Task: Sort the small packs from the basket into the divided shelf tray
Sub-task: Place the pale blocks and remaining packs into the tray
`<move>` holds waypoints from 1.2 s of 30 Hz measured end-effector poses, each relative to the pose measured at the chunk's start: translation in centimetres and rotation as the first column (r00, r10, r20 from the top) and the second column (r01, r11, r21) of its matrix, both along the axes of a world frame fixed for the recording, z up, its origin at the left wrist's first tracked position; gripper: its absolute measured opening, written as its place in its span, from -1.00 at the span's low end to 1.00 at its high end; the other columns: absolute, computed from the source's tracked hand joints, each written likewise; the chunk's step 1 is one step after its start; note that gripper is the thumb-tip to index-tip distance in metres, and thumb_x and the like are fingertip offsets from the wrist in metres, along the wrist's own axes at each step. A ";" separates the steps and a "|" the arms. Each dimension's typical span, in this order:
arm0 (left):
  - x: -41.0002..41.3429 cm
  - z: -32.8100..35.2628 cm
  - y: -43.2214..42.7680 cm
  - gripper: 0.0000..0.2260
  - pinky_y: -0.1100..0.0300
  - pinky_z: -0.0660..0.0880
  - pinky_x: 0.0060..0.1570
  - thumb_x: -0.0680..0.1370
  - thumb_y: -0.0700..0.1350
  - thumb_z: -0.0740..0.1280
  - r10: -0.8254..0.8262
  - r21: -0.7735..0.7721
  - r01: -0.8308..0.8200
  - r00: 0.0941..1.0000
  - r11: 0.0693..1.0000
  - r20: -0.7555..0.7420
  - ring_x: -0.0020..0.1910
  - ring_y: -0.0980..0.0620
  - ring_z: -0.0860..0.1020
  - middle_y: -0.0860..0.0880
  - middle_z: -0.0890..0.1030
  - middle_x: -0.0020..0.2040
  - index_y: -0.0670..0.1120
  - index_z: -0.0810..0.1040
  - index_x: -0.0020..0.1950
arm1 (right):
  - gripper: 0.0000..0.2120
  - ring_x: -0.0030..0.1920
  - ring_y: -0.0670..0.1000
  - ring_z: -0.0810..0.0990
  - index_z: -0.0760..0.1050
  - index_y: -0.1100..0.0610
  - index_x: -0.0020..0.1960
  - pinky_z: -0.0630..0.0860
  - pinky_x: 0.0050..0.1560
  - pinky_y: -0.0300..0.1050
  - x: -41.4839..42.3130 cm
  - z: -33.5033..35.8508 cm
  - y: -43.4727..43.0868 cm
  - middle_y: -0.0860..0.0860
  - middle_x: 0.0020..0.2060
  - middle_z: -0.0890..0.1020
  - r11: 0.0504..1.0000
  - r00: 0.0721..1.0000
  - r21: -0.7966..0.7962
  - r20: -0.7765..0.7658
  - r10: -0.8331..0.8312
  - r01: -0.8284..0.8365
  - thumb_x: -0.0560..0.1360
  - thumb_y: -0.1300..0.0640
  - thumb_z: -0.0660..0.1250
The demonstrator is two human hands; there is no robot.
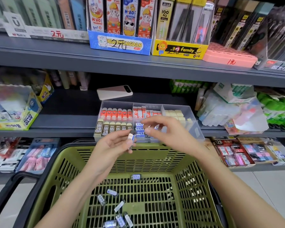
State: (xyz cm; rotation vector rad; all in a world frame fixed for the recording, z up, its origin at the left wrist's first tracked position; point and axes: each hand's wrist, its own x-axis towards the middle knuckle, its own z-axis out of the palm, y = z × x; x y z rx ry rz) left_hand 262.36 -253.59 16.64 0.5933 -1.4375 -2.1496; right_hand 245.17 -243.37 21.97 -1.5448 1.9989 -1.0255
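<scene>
Small packs, flat little oblongs in glossy wrap with dark ends, are lying scattered on the floor of the basket, most bunching toward its near edge, one sitting alone against the far wall. Basket is showing as olive slatted plastic with a black handle; much of its gridded floor is lying bare. Left hand is pinching one pack between thumb and fingertips, holding it upright above the basket's far rim. Right hand is hovering just beside it at the front edge of the divided tray, fingers loosely curled, thumb nearing forefinger; blurred, so cannot tell whether anything is being pinched. Tray is clear hard plastic, sitting at the front edge of the grey shelf, its compartments holding red, tan, blue-white and cream blocks. Phone is lying flat behind it.
</scene>
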 end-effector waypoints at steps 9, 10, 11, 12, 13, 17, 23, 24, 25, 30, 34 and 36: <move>-2.6 2.2 1.4 -0.76 0.32 0.52 -0.24 0.27 -0.04 0.50 -0.029 -0.099 0.023 0.998 0.995 -0.062 -0.22 0.08 0.61 -0.06 0.69 -0.15 -0.02 0.67 -0.08 | -0.86 -0.19 -0.13 0.55 0.56 0.10 0.00 0.47 -0.16 -0.30 2.4 -0.9 2.5 -0.05 -0.24 0.62 0.968 0.870 -0.105 0.468 -0.154 0.228 0.45 0.11 0.40; -3.2 2.4 1.8 -0.79 0.33 0.53 -0.19 0.27 -0.04 0.50 0.022 -0.160 -0.033 0.998 0.987 -0.065 -0.17 0.10 0.63 -0.01 0.70 -0.13 0.05 0.67 -0.10 | -0.82 -0.20 -0.13 0.58 0.57 0.13 -0.01 0.49 -0.20 -0.32 2.5 -1.1 2.8 -0.06 -0.24 0.65 0.958 0.823 -0.104 0.541 -0.171 0.267 0.44 0.07 0.39; -3.7 2.6 2.1 -0.81 0.33 0.53 -0.13 0.29 -0.05 0.50 0.071 -0.248 -0.084 0.996 0.965 -0.061 -0.12 0.13 0.64 0.05 0.70 -0.11 0.12 0.67 -0.12 | -0.76 -0.18 -0.10 0.60 0.58 0.16 0.00 0.51 -0.22 -0.31 2.6 -1.3 3.0 -0.04 -0.22 0.67 0.952 0.769 -0.094 0.615 -0.174 0.291 0.42 0.02 0.37; -4.1 2.7 2.3 -0.82 0.34 0.52 -0.08 0.31 -0.06 0.50 0.109 -0.345 -0.121 0.993 0.931 -0.055 -0.09 0.16 0.63 0.10 0.69 -0.09 0.15 0.66 -0.13 | -0.71 -0.14 -0.06 0.63 0.58 0.18 0.01 0.53 -0.20 -0.29 2.6 -1.4 3.2 0.00 -0.17 0.69 0.952 0.709 -0.085 0.687 -0.159 0.295 0.42 0.00 0.35; -4.5 2.9 2.4 -0.81 0.36 0.50 -0.04 0.33 -0.09 0.50 0.135 -0.437 -0.142 0.990 0.888 -0.047 -0.07 0.19 0.62 0.14 0.68 -0.08 0.16 0.64 -0.13 | -0.70 -0.09 -0.02 0.65 0.58 0.19 0.03 0.56 -0.14 -0.25 2.6 -1.5 3.3 0.05 -0.11 0.69 0.955 0.643 -0.084 0.756 -0.126 0.286 0.42 0.00 0.33; -5.2 3.1 2.2 -0.74 0.49 0.39 0.01 0.38 -0.11 0.51 0.152 -0.635 -0.108 0.988 0.765 0.015 0.01 0.30 0.55 0.27 0.63 -0.03 0.20 0.58 -0.06 | -0.78 -0.09 0.01 0.65 0.61 0.16 -0.03 0.58 -0.09 -0.19 2.2 -1.8 3.2 0.10 -0.13 0.67 0.967 0.331 -0.085 0.944 0.001 0.240 0.43 0.05 0.33; -3.8 1.8 0.7 -0.72 0.11 0.14 0.34 0.48 0.22 0.32 0.261 -0.929 0.073 0.949 0.364 0.176 0.26 0.18 0.42 0.29 0.52 0.19 0.22 0.56 0.16 | -0.79 -0.34 -0.11 0.52 0.63 0.05 -0.19 0.45 -0.25 -0.26 -1.8 -2.2 2.4 -0.08 -0.36 0.61 0.903 0.851 -0.141 0.418 -0.317 0.406 0.42 -0.09 0.38; -3.1 1.3 0.4 -0.70 0.10 0.12 0.34 0.49 0.19 0.29 0.312 -0.968 0.094 0.936 0.231 0.165 0.24 0.10 0.45 0.19 0.55 0.20 0.13 0.60 0.15 | -0.79 -0.30 -0.09 0.53 0.63 0.04 -0.19 0.44 -0.23 -0.23 -2.9 -2.3 1.9 -0.08 -0.35 0.62 0.889 0.904 -0.171 0.126 -0.408 0.425 0.43 -0.10 0.39; -2.4 0.8 0.0 -0.70 0.07 0.13 0.33 0.49 0.15 0.27 0.348 -0.985 0.122 0.924 0.118 0.156 0.22 0.02 0.48 0.11 0.58 0.19 0.06 0.63 0.12 | -0.77 -0.25 -0.06 0.52 0.63 0.03 -0.18 0.41 -0.21 -0.19 -3.9 -2.4 1.3 -0.07 -0.33 0.63 0.894 0.880 -0.163 -0.172 -0.443 0.418 0.42 -0.13 0.38; 1.7 -1.5 -1.5 -0.73 -0.07 0.18 0.35 0.50 0.05 0.28 0.452 -0.973 0.214 0.879 -0.091 0.151 0.18 -0.13 0.51 -0.07 0.60 0.16 -0.02 0.67 0.06 | -0.61 0.05 0.03 0.42 0.62 -0.07 0.00 0.19 0.01 -0.08 -5.6 -3.2 -1.8 -0.06 -0.05 0.61 0.938 0.595 0.133 -0.799 -0.090 0.321 0.38 -0.32 0.27; 3.5 -2.1 -1.9 -0.75 -0.09 0.20 0.34 0.50 0.01 0.26 0.498 -0.976 0.198 0.857 -0.089 0.128 0.19 -0.11 0.49 -0.09 0.60 0.16 -0.03 0.67 0.04 | -0.64 0.06 0.07 0.40 0.65 -0.09 -0.04 0.17 0.01 -0.05 -5.1 -4.0 -3.0 -0.02 -0.06 0.56 0.956 0.603 0.100 -0.792 -0.091 0.275 0.34 -0.31 0.34; 3.8 -2.2 -1.9 -0.76 -0.09 0.22 0.32 0.49 -0.01 0.26 0.503 -0.982 0.173 0.857 -0.077 0.111 0.18 -0.11 0.51 -0.09 0.60 0.15 -0.03 0.67 0.03 | -0.68 0.04 0.09 0.42 0.67 -0.09 -0.08 0.17 -0.01 -0.04 -4.9 -4.4 -3.0 -0.01 -0.08 0.55 0.963 0.602 0.067 -0.791 -0.108 0.260 0.34 -0.28 0.36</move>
